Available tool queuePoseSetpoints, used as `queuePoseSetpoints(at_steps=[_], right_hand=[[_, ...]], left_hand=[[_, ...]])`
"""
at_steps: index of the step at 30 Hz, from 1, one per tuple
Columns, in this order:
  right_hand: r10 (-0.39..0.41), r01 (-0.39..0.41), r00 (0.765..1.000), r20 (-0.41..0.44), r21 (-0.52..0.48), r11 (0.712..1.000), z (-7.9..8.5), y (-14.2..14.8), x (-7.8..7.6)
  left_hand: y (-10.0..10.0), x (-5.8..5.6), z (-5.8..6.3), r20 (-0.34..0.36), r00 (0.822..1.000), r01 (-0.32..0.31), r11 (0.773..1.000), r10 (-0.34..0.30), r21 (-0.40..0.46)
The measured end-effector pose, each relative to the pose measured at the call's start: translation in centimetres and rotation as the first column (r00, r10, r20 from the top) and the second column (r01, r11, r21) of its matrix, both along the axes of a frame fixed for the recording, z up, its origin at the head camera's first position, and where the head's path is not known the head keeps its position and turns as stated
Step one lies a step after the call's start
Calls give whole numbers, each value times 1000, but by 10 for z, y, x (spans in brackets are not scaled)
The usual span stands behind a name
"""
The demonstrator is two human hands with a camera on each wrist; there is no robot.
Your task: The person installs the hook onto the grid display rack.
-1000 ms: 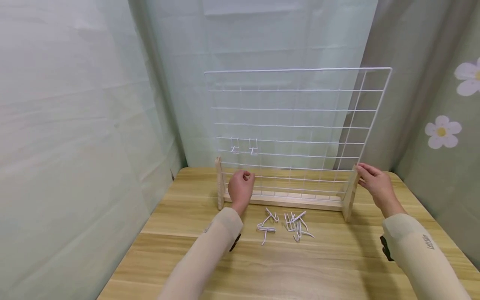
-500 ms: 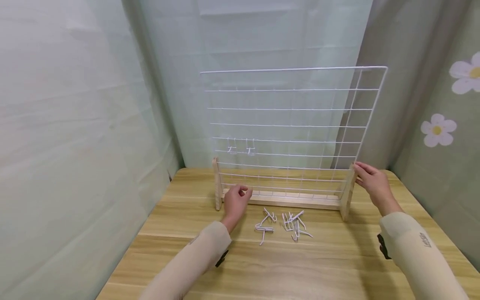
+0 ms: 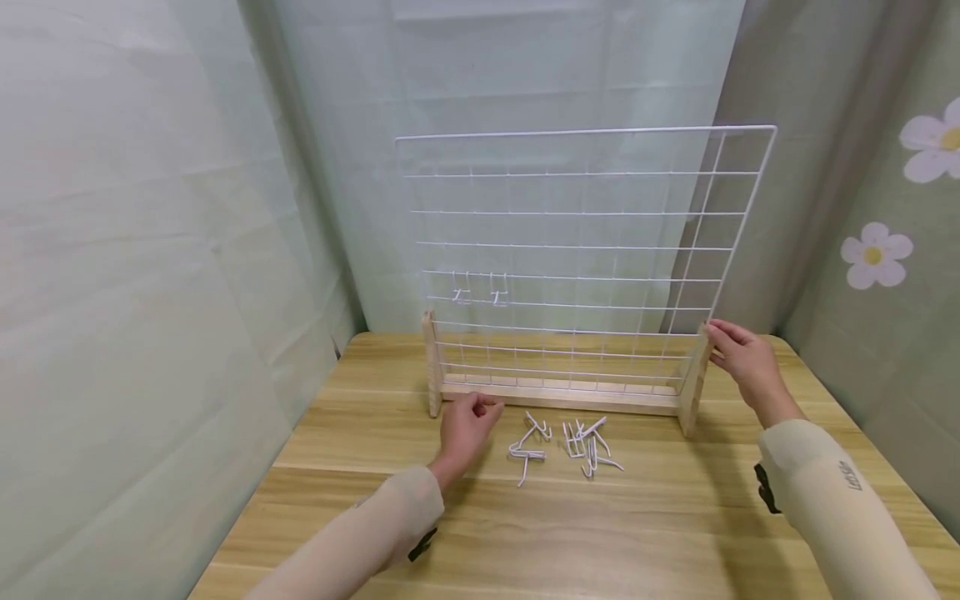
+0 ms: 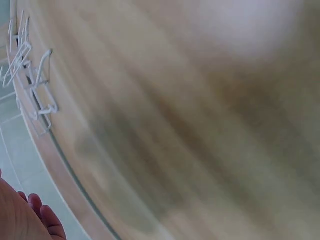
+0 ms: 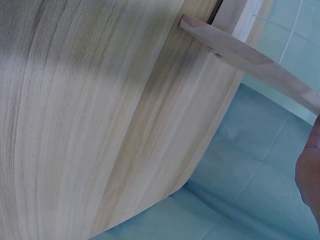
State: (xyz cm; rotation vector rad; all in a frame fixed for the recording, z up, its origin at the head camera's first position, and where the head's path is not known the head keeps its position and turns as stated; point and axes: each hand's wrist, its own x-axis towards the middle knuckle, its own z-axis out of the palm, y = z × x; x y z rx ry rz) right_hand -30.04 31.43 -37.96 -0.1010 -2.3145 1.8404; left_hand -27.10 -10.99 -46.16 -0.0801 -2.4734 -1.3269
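Observation:
A white wire grid panel stands upright in a wooden stand. Two white wire hooks, one left and one right, hang side by side on its left part. My right hand pinches the top of the right wooden upright, also partly seen in the right wrist view. In front of the stand's left end, my left hand hovers with loosely bent fingers and nothing visible in them. Just right of it lie several loose white hooks, which also show in the left wrist view.
All of this stands on a wood-grain table. Pale green curtains hang behind and on the left. At the right, another curtain bears white flowers.
My left hand has come down from in front of the grid's lower wires to near the stand's base, moving slightly left. My right hand keeps its place at the upright.

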Motion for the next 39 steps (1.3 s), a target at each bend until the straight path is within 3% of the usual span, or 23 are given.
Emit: queuePoseSetpoints(at_steps=[10, 18, 27, 39], right_hand=[[12, -12, 1000, -1, -75, 997, 0, -1, 0], [-3, 3, 1000, 5, -4, 1000, -3, -2, 1], [-1, 1, 1000, -12, 3, 1000, 0, 0, 0], [14, -18, 999, -47, -86, 996, -2, 0, 1]], left_hand=[[2, 19, -15, 32, 997, 68, 997, -67, -21], [5, 33, -29, 42, 991, 127, 988, -124, -89], [2, 33, -36, 56, 990, 133, 982, -127, -134], [4, 20, -40, 47, 991, 130, 974, -124, -185]])
